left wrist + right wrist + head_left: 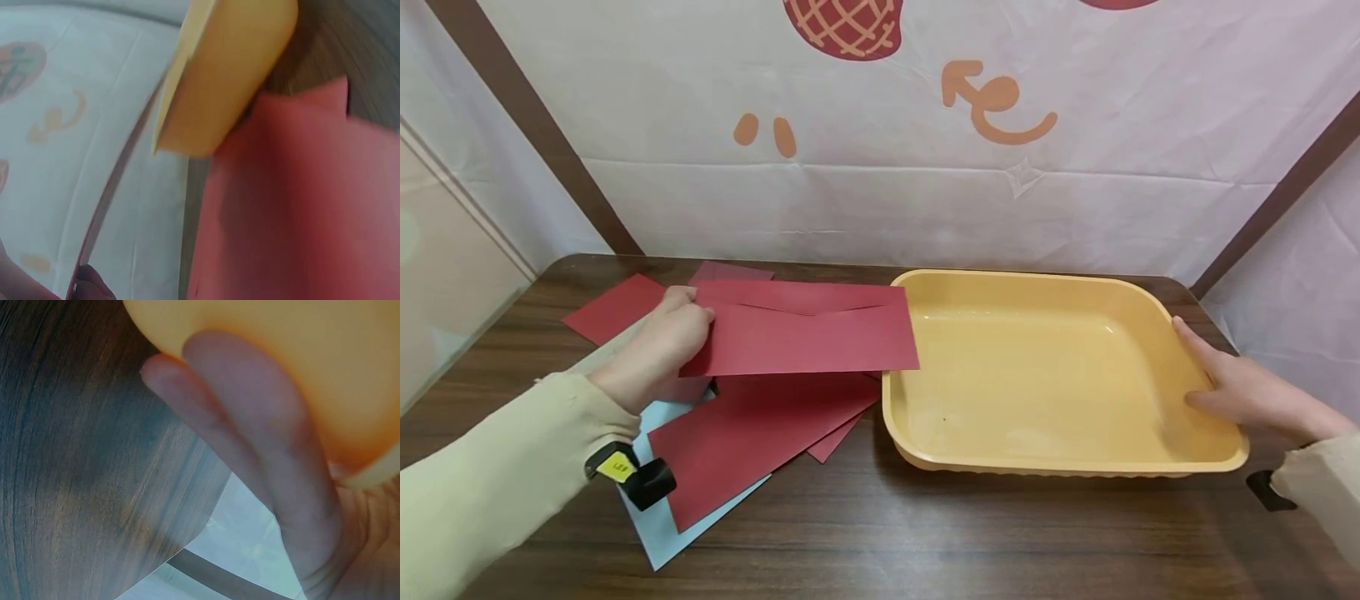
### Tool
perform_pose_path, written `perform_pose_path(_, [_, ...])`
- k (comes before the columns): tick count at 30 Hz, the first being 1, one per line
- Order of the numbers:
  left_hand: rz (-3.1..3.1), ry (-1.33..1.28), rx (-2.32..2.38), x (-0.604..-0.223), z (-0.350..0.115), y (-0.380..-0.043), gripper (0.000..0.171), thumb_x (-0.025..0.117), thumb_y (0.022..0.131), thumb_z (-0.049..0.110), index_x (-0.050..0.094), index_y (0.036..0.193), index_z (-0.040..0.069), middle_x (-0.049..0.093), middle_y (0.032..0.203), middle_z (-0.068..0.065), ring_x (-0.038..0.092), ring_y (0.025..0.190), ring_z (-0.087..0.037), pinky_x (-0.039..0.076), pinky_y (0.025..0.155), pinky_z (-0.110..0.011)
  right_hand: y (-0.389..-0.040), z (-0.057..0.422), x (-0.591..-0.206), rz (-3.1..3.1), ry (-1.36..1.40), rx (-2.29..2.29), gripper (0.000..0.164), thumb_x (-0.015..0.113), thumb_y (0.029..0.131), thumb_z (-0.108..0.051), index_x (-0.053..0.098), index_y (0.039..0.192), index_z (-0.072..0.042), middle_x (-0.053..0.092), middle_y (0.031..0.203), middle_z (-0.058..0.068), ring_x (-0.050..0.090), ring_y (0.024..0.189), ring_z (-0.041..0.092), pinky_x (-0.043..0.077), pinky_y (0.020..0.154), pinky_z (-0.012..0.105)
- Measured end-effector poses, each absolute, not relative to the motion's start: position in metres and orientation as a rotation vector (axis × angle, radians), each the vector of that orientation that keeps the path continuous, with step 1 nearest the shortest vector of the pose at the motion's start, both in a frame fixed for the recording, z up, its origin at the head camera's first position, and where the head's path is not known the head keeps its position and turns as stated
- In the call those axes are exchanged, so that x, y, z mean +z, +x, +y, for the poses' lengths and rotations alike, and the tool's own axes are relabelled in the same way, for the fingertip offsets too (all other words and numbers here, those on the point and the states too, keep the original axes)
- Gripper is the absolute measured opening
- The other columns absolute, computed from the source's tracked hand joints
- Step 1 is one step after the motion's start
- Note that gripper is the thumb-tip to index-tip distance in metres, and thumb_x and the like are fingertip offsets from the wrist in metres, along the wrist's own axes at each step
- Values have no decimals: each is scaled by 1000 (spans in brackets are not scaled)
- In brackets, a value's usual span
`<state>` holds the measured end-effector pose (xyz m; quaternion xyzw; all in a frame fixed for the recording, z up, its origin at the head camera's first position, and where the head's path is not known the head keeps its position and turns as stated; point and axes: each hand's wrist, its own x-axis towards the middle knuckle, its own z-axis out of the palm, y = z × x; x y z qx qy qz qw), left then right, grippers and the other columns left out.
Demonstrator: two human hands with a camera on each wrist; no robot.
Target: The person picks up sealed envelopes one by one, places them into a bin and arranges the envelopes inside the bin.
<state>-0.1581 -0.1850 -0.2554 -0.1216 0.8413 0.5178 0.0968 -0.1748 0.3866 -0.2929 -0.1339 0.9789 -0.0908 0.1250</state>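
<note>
My left hand (662, 342) pinches a red envelope (808, 337) by its left end, its flap side showing. In the head view the envelope's right end overlaps the left rim of a yellow plastic tray (1060, 464); the left wrist view shows the envelope (112, 181) nearly edge-on, above other red envelopes (269, 219). At the tray's right side my right hand (1243, 387) holds the rim, thumb toward the inside and fingers along the outer wall. Those fingers (256, 419) lie against the tray in the right wrist view. Beneath the held envelope, another red envelope (737, 450) lies on the table.
Light blue paper or an envelope (658, 537) sticks out under the red ones. More red envelopes (617, 307) lie at the back left of the brown wooden table (925, 542). A white printed curtain (880, 208) hangs behind the table's far edge.
</note>
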Motion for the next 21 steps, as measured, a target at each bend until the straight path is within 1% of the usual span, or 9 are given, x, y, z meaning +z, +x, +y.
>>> perform_pose_path(3, [2470,-302,1571,-254,-169,-157,48,17,101,17,6,144,-1,30,135,-25,41,112,-30,43,83,-33,-174,385,-292,2847,-388,-268,98,64,85,-11,-9,149,3,33,135,45,57,87,32,41,67,23])
perform_pose_path(5, [2477,-249,1585,-253,-159,-157,46,16,101,15,7,143,-2,30,133,-25,41,111,-32,41,87,-36,-173,384,-291,2845,-381,-269,98,64,85,-11,-9,149,3,33,135,45,57,86,31,40,67,23])
perform_pose_path(8, [2512,-202,1563,-250,-143,-156,45,19,100,12,9,142,-4,29,133,-26,37,114,-34,36,92,-40,-172,383,-291,2848,-382,-268,99,64,85,-11,-10,148,4,34,133,47,58,85,32,43,69,27])
perform_pose_path(11, [2466,-143,1602,-246,-129,-155,45,19,100,9,7,141,-4,30,130,-24,37,114,-31,34,94,-37,-171,384,-292,2859,-395,-260,99,66,84,-10,-9,148,5,37,129,48,58,83,34,45,70,33])
perform_pose_path(12, [2460,-121,1604,-244,-124,-155,45,21,99,9,6,140,-4,33,127,-23,39,112,-30,35,93,-35,-171,384,-292,2863,-397,-255,100,66,84,-10,-10,147,6,37,129,48,59,83,34,45,70,34])
perform_pose_path(14, [2438,-68,1603,-242,-116,-153,46,22,99,8,4,140,-3,38,122,-21,44,108,-27,37,90,-29,-171,385,-293,2862,-386,-259,100,65,84,-10,-10,147,5,37,129,48,59,83,33,44,68,30])
perform_pose_path(16, [2422,-18,1596,-240,-109,-153,47,23,99,6,2,140,-2,44,116,-19,49,103,-24,39,86,-26,-171,386,-293,2862,-388,-273,100,65,83,-9,-10,147,6,36,129,49,58,82,34,44,67,30])
perform_pose_path(18, [2408,2,1593,-241,-102,-153,48,25,99,5,1,140,0,52,111,-20,56,100,-25,41,87,-26,-171,386,-294,2869,-383,-263,100,65,83,-9,-10,147,5,37,129,48,58,81,32,43,66,28])
perform_pose_path(21, [2401,4,1587,-243,-93,-154,50,27,99,4,1,141,2,56,111,-24,59,103,-28,43,91,-31,-171,386,-294,2880,-408,-254,99,65,83,-8,-9,147,6,40,126,48,57,79,33,45,68,34])
